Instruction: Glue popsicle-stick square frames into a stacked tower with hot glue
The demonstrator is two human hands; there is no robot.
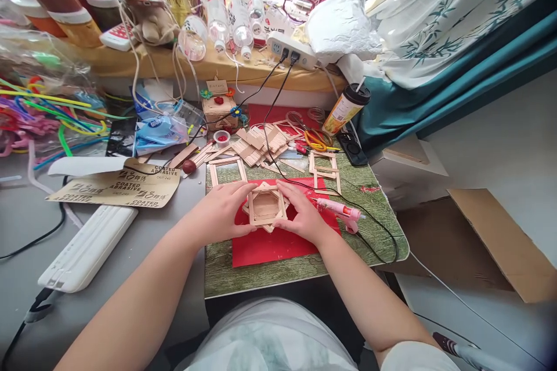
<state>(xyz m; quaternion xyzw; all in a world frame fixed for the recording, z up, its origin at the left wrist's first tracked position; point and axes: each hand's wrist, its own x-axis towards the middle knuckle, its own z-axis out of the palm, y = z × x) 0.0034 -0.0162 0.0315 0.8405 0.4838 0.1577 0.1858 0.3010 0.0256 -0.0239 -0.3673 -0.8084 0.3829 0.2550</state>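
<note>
Above the red sheet (278,248), a small stack of square wooden-stick frames (267,221) is held between both hands, its layers turned against each other. My left hand (224,211) grips the stack's left side, thumb at the lower edge and fingers at the upper corner. On the opposite side my right hand (302,215) holds it the same way. A pink glue gun (342,208) lies just right of my right hand. Behind the hands are a stick frame (227,162), joined frames (325,167) and a pile of loose sticks (261,145).
A dark cable crosses the green mat (374,232). Orange-handled scissors (317,139), a drink cup (347,107) and a phone-like black object (351,148) stand or lie at the back right. Sandpaper (126,185) and a white power strip (89,249) lie to the left.
</note>
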